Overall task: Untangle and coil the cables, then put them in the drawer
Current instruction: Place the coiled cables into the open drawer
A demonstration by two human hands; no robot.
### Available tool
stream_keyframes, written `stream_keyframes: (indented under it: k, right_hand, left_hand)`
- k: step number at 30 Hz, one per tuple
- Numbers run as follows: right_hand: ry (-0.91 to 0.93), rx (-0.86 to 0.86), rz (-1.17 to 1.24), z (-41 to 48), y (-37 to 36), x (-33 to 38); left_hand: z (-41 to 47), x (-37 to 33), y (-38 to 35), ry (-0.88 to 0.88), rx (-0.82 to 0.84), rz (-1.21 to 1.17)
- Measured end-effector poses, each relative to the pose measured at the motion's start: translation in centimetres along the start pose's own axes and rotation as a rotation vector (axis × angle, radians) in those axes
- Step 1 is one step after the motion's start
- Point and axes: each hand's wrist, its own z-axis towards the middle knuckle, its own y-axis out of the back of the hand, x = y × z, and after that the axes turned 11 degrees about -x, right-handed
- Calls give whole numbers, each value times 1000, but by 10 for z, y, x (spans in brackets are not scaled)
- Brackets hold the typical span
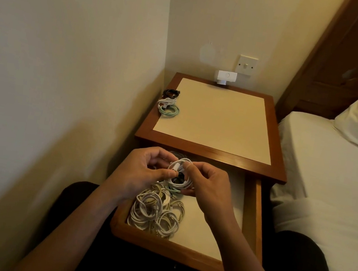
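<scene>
While several white coils (154, 213) already lie in the open drawer (254, 216), the task looks well along but unfinished. Above them both hands work one white cable (180, 172): the left hand (142, 174) pinches its plug end, and the right hand (203, 183) is curled round the loops. Farther off, three coiled cables (169, 102) wait on the nightstand (222, 118), well apart from the drawer. Nothing blocks the way; a wall switch (246, 64) sits beyond.
</scene>
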Motion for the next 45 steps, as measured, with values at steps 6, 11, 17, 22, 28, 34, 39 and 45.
stream_keyframes:
  k: [6, 11, 17, 22, 28, 34, 39, 45]
  right_hand:
    - [161, -4, -123, -6, -2, -1]
    - [73, 31, -73, -1, 0, 1]
    - [15, 210, 30, 1, 2, 13]
    - [-24, 193, 106, 5, 7, 6]
    - [-90, 118, 273, 4, 6, 2]
    - [-61, 25, 300, 0, 1, -5]
    - [-65, 32, 257, -3, -1, -9]
    - [12, 139, -47, -1, -7, -5]
  left_hand:
    - [5, -5, 3, -75, 45, 389]
    - [5, -1, 12, 17, 110, 33]
    - [-2, 10, -3, 235, 13, -386]
    - [4, 8, 0, 354, -84, -781]
    - [-1, 9, -9, 362, -112, -762]
    - [-3, 10, -18, 394, -204, -679]
    - [-1, 10, -21, 347, -277, -629]
    - [-8, 15, -29, 230, -242, -391]
